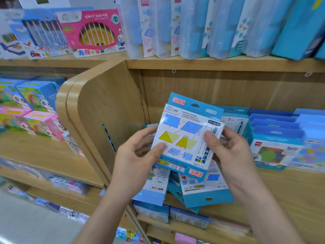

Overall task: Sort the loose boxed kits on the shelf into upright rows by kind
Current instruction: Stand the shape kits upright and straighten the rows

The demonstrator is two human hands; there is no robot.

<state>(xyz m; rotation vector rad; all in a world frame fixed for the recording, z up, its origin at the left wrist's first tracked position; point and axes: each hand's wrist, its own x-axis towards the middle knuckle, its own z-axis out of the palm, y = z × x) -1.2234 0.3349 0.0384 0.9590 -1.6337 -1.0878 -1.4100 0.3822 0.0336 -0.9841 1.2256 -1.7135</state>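
This is a shop, by its stock a stationery or educational-toy store. Light wooden shelving (219, 65) runs in several tiers, each packed with sealed retail goods in many copies. A pink boxed set (93, 32) and a blue pen box (44, 34) stand at upper left, translucent plastic cases (191, 29) line the upper right, panda-printed boxes (35, 99) are stacked at left, and blue boxed kits (276, 138) stand in rows at right. The geometry kit (186, 138) at centre bears a hang hole and the printed code CY-0159.
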